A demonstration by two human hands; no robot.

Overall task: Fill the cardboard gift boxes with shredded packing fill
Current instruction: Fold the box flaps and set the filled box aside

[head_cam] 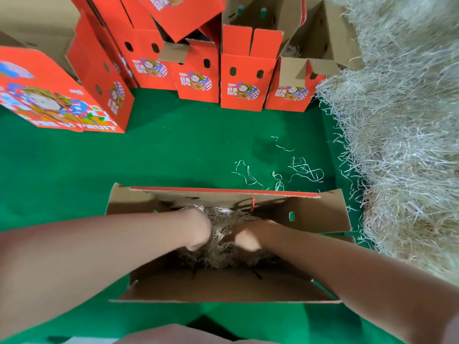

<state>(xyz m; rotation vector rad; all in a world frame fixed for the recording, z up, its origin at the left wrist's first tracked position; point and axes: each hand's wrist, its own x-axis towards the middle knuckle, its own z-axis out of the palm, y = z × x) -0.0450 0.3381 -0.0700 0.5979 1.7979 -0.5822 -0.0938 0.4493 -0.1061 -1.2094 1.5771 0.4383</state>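
An open cardboard gift box with a red outside lies in front of me on the green surface, its flaps spread. Inside it sits a wad of pale shredded fill. Both my hands reach down into the box. My left hand has its fingers buried in the shreds, curled round them. My right hand presses into the same wad from the right, fingers tucked into it. The fingertips of both hands are hidden by the fill.
A big heap of shredded fill rises along the right side. Several red printed gift boxes stand in a row at the back, and a larger one lies at the left. Loose strands lie on the green cloth.
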